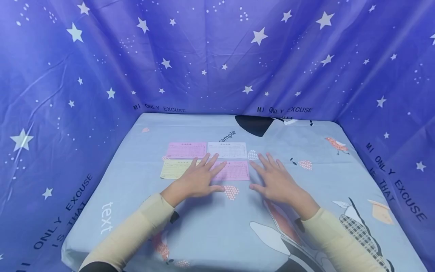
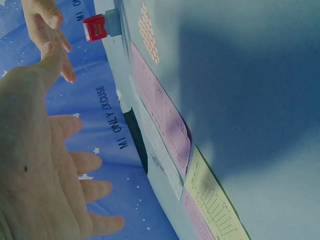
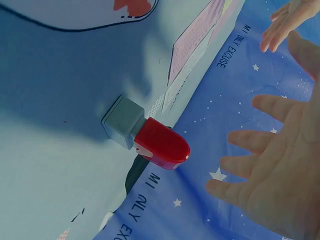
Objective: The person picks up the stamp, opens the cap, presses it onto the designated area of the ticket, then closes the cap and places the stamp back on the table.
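Observation:
Four slips of printed form paper lie two by two on the cloth: a pink slip (image 1: pixel 185 151) and a white slip (image 1: pixel 227 150) behind, a yellow slip (image 1: pixel 173 170) and another pink slip (image 1: pixel 236 172) in front. My left hand (image 1: pixel 198 179) hovers over the front pair with fingers spread, holding nothing, and covers part of both. To the right of the slips my right hand (image 1: pixel 278 184) is also spread and holds nothing. A stamp with a red handle (image 3: pixel 162 144) and grey-blue base stands upright on the cloth below the right palm, hidden by that hand in the head view.
The table (image 1: pixel 129 170) wears a light blue printed cloth with hearts, birds and lettering. Purple-blue star-patterned curtains (image 1: pixel 210 56) close in its back and both sides.

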Motion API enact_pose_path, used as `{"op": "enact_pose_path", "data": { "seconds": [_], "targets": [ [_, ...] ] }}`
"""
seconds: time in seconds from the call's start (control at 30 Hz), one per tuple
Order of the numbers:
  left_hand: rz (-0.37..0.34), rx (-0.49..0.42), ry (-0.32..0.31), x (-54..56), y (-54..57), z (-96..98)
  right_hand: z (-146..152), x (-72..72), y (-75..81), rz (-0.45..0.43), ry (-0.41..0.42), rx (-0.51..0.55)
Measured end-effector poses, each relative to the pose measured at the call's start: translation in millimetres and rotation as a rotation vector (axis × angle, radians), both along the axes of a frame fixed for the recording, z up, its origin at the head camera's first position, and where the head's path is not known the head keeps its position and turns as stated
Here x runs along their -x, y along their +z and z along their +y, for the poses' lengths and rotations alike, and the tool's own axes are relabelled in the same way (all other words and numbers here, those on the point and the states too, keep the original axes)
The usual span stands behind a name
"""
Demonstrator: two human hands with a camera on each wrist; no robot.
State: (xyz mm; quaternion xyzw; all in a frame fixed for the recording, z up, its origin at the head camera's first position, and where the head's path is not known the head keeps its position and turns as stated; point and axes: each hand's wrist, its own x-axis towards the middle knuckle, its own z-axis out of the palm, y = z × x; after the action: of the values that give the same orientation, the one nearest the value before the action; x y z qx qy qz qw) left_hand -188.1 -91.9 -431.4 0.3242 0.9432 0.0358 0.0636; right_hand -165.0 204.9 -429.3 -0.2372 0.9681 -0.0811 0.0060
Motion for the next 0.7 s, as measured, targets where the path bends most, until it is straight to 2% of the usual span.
{"op": "enact_pose_path", "data": {
  "seconds": [0.2,0.33,0.47,0.57,0.7],
  "targets": [
    [-0.009,-0.007,0.007,-1.2,-1.7,1.6,6.1,1.4,-1.3,0.005,-0.049,0.008],
    [-0.004,-0.018,0.012,-2.6,-7.0,2.8,13.1,3.4,-6.2,0.022,-0.123,-0.020],
    [-0.016,-0.035,0.020,-5.0,-15.1,6.1,20.4,4.3,-12.5,-0.009,-0.190,-0.031],
    [-0.028,-0.041,0.018,-8.1,-21.9,10.1,24.5,3.8,-15.4,-0.014,-0.247,0.010],
    [-0.044,-0.036,-0.009,-13.2,-30.4,18.0,29.0,3.2,-17.3,-0.019,-0.364,0.101]
  ]
}}
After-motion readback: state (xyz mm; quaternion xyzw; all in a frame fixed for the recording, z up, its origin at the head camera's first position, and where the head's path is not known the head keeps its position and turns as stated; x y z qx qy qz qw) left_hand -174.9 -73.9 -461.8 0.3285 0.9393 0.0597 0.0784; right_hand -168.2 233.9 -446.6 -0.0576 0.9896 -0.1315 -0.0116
